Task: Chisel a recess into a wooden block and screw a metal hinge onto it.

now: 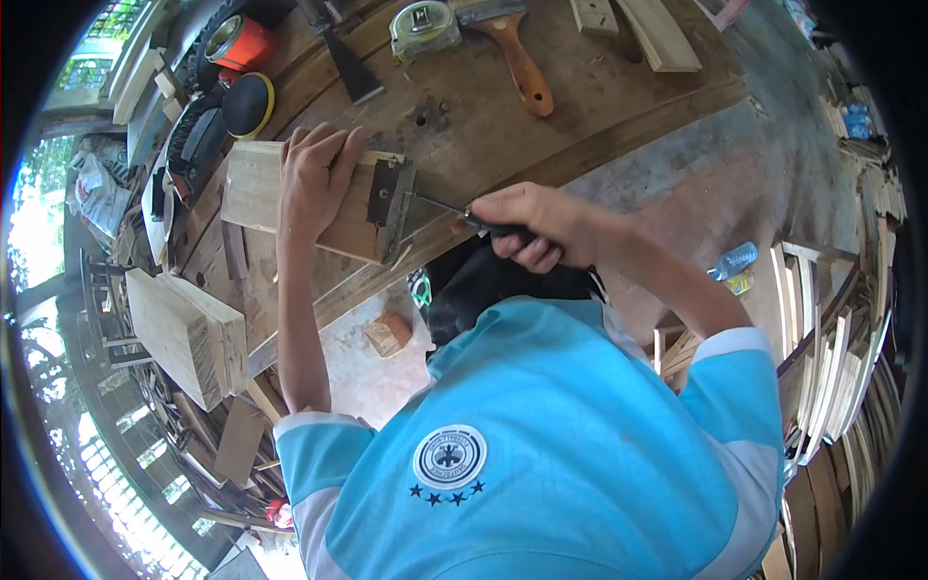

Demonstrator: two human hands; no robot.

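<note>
My left hand [319, 179] lies across a pale wooden board [253, 188] on the workbench, its fingers bent over the far edge to hold it. A metal hinge [398, 203] sits at the board's right end, beside a dark rectangular patch. My right hand [536, 224] is wrapped round the black handle of a screwdriver [440, 202]. The thin shaft points left, its tip at or very near the hinge; contact is too small to make out.
On the wooden workbench [580, 135] lie a tape measure [425, 27], a paintbrush [517, 68], a flat scraper [343, 60], an orange can [242, 44] and a round black pad [248, 104]. A wooden block [389, 334] is on the floor. Timber [822, 377] stands at the right.
</note>
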